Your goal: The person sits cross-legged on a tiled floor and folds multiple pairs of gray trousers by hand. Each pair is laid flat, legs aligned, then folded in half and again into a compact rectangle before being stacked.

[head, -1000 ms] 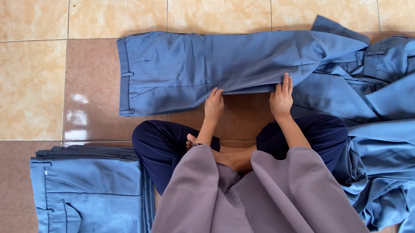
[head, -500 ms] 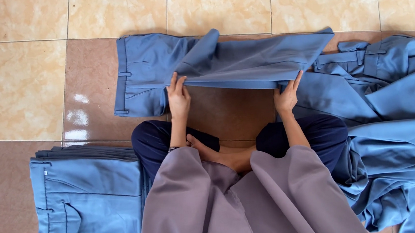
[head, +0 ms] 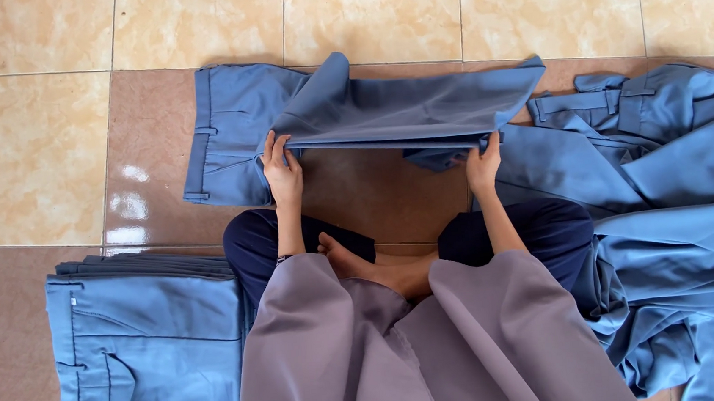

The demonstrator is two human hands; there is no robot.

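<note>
The tiled floor [head: 39, 149] carried everything. A loose heap of blue trousers [head: 682, 226] lay toward its right edge, and a neat stack of folded trousers [head: 145, 361] sat near the lower left corner. Between them, straight ahead of the seated person, one pair of blue trousers [head: 384, 109] lay with the waistband to the left and the legs lifted over it. The left hand [head: 283, 171] pinched the near fold edge; the right hand [head: 483, 165] gripped the hems. To fold well, both edges probably needed carrying level, hems meeting the waistband squarely, then smoothing flat.
</note>
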